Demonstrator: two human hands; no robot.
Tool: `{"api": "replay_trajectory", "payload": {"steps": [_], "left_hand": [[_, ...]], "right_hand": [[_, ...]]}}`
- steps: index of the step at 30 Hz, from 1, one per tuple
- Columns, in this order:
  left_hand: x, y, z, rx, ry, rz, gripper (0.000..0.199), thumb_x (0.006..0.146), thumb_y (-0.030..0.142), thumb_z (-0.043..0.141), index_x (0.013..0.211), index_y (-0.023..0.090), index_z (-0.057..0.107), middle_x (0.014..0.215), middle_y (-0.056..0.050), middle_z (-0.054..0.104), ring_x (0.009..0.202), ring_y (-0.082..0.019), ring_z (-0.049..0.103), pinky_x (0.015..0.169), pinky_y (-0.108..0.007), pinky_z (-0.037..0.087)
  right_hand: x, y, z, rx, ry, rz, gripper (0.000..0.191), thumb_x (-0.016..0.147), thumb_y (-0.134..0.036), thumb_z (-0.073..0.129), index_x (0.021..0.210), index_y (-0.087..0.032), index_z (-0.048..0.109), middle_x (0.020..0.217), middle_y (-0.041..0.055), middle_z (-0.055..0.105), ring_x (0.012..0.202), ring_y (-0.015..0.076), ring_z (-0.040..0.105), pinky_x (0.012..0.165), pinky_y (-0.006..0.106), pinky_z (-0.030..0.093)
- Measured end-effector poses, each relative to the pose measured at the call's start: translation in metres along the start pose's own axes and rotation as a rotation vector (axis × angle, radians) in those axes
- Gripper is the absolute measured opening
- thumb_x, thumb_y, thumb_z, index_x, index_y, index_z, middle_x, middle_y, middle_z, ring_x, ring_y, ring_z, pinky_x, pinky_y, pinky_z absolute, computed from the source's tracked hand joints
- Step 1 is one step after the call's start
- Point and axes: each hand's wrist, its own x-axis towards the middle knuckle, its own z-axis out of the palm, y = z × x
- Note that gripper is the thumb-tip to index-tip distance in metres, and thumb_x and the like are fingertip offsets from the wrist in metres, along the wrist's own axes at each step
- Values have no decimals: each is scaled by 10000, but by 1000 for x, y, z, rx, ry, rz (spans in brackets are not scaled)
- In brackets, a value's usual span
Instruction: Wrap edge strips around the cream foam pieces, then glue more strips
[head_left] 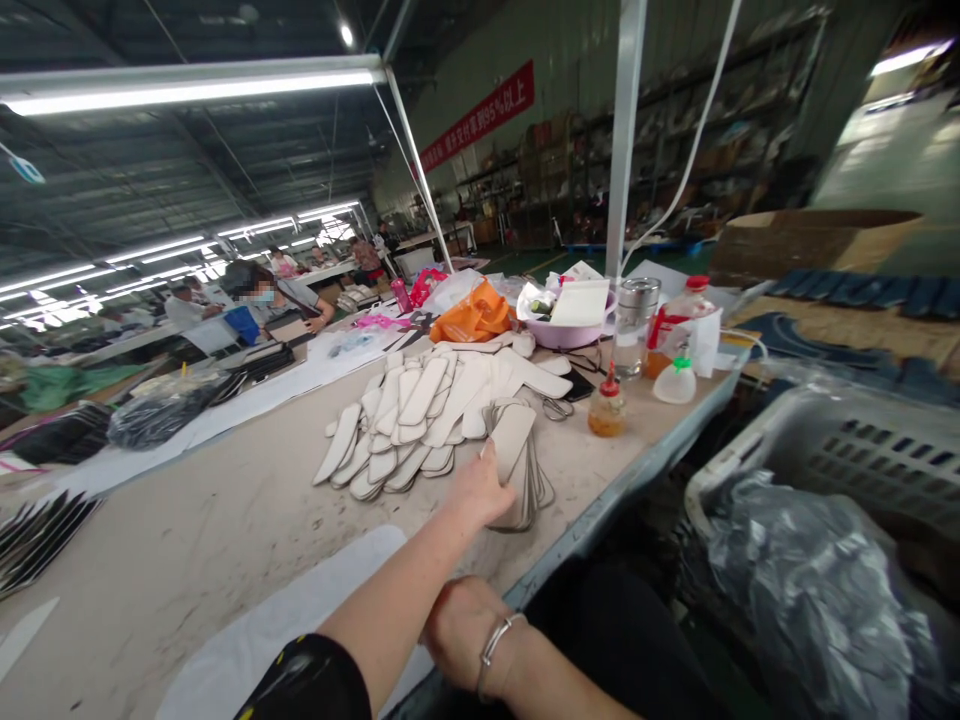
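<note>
Lying nearest, the right hand (461,622) curls beside the left forearm (405,585); its grip cannot be determined. Beyond it, the left hand (484,490) touches a fanned stack of off-white, round-ended flat strips (515,432) on the beige tabletop (247,500); clamping is unclear. Behind lie a loose heap of similar strips (424,395) and a crumpled orange plastic bag (474,312).

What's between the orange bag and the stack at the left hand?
Head view: the heap of pale pieces lies between the orange bag and the stack.
</note>
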Motion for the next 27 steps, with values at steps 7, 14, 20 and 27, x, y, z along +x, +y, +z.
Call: {"api": "replay_trajectory", "payload": {"steps": [7,14,20,27], "left_hand": [[-23,-44,-30,-154,25,-1,660,726,232,496,1358,127,339,1180,-120,600,1065,-224,571,908,-307,431],[-142,-138,-53,-239,34,112,648,694,162,473,1337,160,393,1333,-77,490,1205,-205,471,1033,-346,356],[-265,-175,-37,-113,-143,172,701,698,320,601,1349,178,386,1418,-96,375,1287,-263,361,1070,-373,292],[-360,-246,-44,108,130,-548,310,889,362,424,1103,225,602,1109,-42,627,1055,-127,542,944,-235,402]], "right_hand": [[-4,2,3,25,28,19,223,846,-281,429,889,-200,633,777,37,647,681,171,612,588,268,449],[-4,-4,2,103,88,-37,269,889,-240,371,952,-234,633,824,37,650,770,167,609,692,268,472],[0,22,51,51,231,-74,450,866,-453,413,1255,-247,509,1225,69,562,1101,227,531,913,349,455],[6,71,135,-127,255,-201,550,755,-534,492,1211,-233,554,1331,125,464,1231,341,400,969,519,369]]}}
